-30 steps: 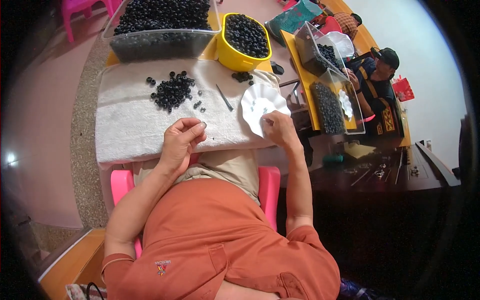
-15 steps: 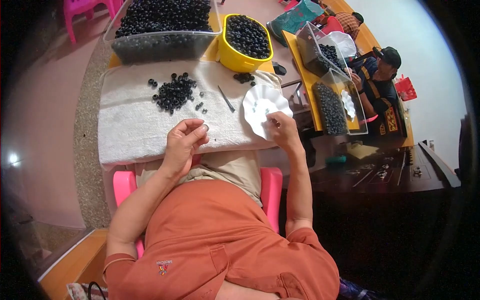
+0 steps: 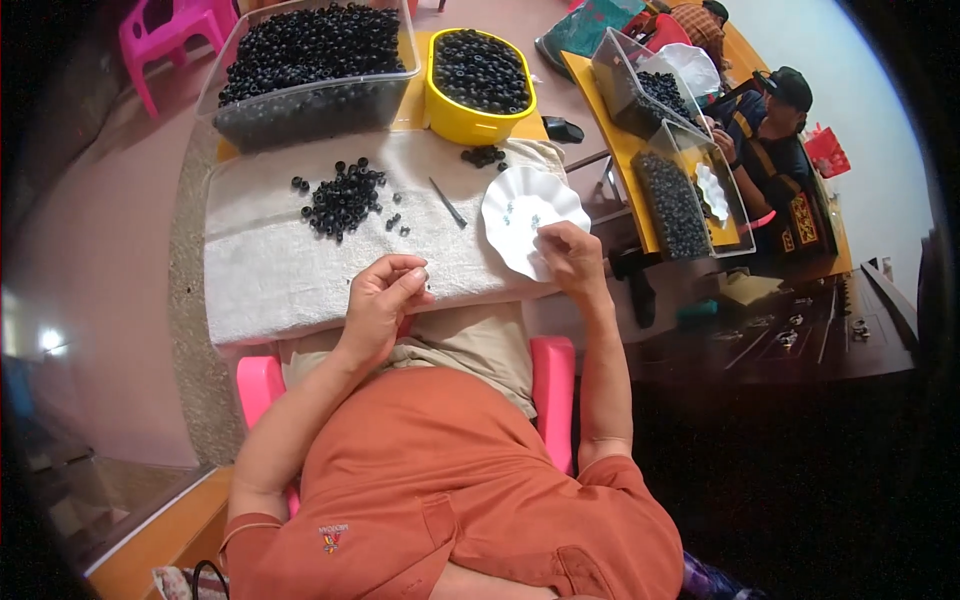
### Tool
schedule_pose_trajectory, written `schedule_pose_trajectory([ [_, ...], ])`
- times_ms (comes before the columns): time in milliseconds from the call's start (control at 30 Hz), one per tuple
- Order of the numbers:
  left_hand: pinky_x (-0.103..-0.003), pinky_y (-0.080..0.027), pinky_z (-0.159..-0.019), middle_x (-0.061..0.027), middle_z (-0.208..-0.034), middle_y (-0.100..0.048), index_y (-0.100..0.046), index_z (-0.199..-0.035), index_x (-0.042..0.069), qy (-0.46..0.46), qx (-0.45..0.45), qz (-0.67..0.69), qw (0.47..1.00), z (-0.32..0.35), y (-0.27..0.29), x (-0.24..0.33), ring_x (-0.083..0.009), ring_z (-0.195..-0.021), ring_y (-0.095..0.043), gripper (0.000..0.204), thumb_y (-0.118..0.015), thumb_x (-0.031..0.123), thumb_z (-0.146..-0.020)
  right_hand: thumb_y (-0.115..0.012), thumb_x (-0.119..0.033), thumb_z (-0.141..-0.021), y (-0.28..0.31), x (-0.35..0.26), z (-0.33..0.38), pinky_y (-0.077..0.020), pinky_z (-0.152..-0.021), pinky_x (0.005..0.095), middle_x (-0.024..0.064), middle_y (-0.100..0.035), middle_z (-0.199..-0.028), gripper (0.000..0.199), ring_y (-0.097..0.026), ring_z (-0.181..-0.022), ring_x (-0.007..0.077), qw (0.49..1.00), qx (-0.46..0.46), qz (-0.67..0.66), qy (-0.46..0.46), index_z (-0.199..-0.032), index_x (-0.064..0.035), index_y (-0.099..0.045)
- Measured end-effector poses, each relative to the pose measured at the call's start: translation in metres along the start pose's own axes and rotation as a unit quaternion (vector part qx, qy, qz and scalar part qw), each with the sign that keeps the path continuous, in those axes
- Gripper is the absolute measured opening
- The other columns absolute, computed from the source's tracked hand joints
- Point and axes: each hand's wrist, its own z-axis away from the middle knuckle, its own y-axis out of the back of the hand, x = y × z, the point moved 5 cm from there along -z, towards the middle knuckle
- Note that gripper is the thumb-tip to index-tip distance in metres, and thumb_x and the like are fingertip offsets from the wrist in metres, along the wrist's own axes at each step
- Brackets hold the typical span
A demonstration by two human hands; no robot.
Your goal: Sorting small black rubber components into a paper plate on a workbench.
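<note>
The left hand (image 3: 385, 305) pinched one small dark piece (image 3: 427, 276) on the near side; the right hand (image 3: 572, 260) was over one white plate (image 3: 508, 242) at right, its grip impossible to tell. One black bead pile (image 3: 343, 203) lay left, one yellow tub (image 3: 470, 126) far.

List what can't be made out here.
Head view: what the right hand holds, if anything; its fingers hide it.
Head view: dark piece in left hand, too small to identify.
Head view: specks on white plate, too small.
Head view: upper-left pink seat, cut off by top edge.
</note>
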Motion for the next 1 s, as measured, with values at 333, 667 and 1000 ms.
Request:
schedule_pose_trajectory([
  [333, -0.024, -0.055, -0.068, 0.0004, -0.082, -0.06, -0.063, -0.098, 0.004, 0.034, -0.007, -0.091, 0.995, -0.031, -0.05, -0.009, -0.0066, -0.07, -0.058, 0.014, -0.064, 0.017, -0.094, -0.067, 0.007, -0.081, 0.0, -0.015, 0.001, -0.0514, -0.067, 0.0228, 0.0022, -0.066, -0.081, 0.013, -0.063, -0.075, 0.009, 0.979, -0.006, -0.181, -0.093, -0.093, 0.0021, -0.068],
  [667, -0.023, -0.054, -0.067, -0.0005, -0.084, -0.063, -0.063, -0.11, -0.003, 0.099, -0.121, -0.144, 0.977, -0.066, -0.109, -0.029, -0.0047, -0.062, -0.054, 0.028, -0.065, 0.019, -0.094, -0.067, 0.012, -0.078, 0.007, -0.029, -0.001, -0.0516, -0.069, 0.0244, 0.0072, -0.065, -0.085, 0.012, -0.063, -0.077, 0.0132, 0.93, -0.031, -0.358, -0.08, -0.088, 0.0058, -0.067],
  [1000, -0.023, -0.053, -0.066, -0.0037, -0.089, -0.066, -0.064, -0.103, -0.002, 0.112, -0.161, -0.145, 0.97, -0.079, -0.112, -0.038, -0.0062, -0.066, -0.058, 0.023, -0.064, 0.019, -0.094, -0.068, 0.008, -0.079, 0.012, -0.022, -0.003, -0.0524, -0.069, 0.0258, 0.0075, -0.064, -0.084, 0.009, -0.063, -0.077, 0.0143, 0.914, -0.052, -0.395, -0.07, -0.087, 0.0054, -0.067],
])
